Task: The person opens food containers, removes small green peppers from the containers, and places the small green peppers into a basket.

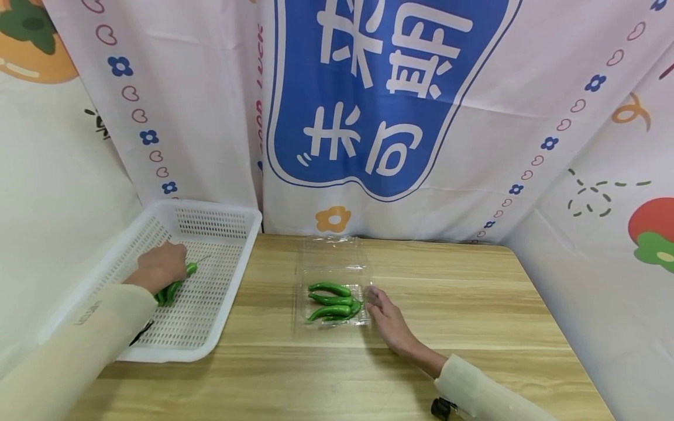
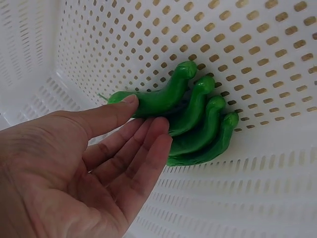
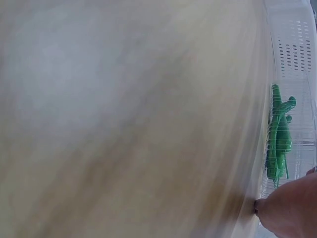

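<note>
On the left, my left hand reaches into a white plastic basket. The left wrist view shows its thumb and fingers pinching the nearest green chili pepper. More green chili peppers lie side by side against that one, partly behind the fingertips. In the middle of the table stands a clear plastic clamshell box with its lid raised at the back. Several green chili peppers lie inside it. My right hand rests against the box's right side, its fingers fairly straight at the rim.
The box and basket stand on a wood-grain table. Printed white cloth hangs behind the table and along both sides. The basket's raised rim stands between my left arm and the box.
</note>
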Motion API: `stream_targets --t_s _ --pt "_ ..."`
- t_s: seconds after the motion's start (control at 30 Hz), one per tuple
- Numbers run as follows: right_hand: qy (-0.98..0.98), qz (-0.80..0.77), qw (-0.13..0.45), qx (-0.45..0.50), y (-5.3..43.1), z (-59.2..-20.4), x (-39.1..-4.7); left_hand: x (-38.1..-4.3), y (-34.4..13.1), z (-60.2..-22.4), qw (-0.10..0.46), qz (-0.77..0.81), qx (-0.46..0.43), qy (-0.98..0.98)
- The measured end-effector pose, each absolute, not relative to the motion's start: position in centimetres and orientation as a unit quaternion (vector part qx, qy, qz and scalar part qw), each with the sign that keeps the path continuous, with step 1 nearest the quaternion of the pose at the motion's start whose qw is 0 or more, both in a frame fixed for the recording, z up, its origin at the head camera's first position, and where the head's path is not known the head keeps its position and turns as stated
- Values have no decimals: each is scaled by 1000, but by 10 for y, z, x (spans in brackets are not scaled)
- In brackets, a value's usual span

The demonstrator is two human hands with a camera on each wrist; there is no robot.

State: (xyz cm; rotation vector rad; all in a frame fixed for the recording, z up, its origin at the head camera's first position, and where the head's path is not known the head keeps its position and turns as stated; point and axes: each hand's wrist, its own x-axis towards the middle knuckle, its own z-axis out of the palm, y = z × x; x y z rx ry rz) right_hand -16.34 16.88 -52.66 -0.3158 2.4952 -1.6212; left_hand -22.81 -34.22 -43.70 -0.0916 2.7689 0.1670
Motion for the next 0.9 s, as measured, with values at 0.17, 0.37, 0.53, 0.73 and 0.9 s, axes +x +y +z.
stream_targets --t_s 0.17,0.37,0.53,0.73,0.9 --pt "833 -539 72 -105 168 -526 -163 -229 -342 -436 176 60 -32 982" --pt "833 -538 73 -106 168 -527 -164 -231 -343 -431 163 65 -29 984" --pt "834 -537 71 -105 169 -528 -163 -230 -342 -422 144 70 -25 987" --pt "832 -540 67 -108 169 -529 -164 -226 -335 -416 141 70 -19 987" --pt "830 -543 68 -107 169 -529 -164 -223 -331 -408 114 69 -12 991"
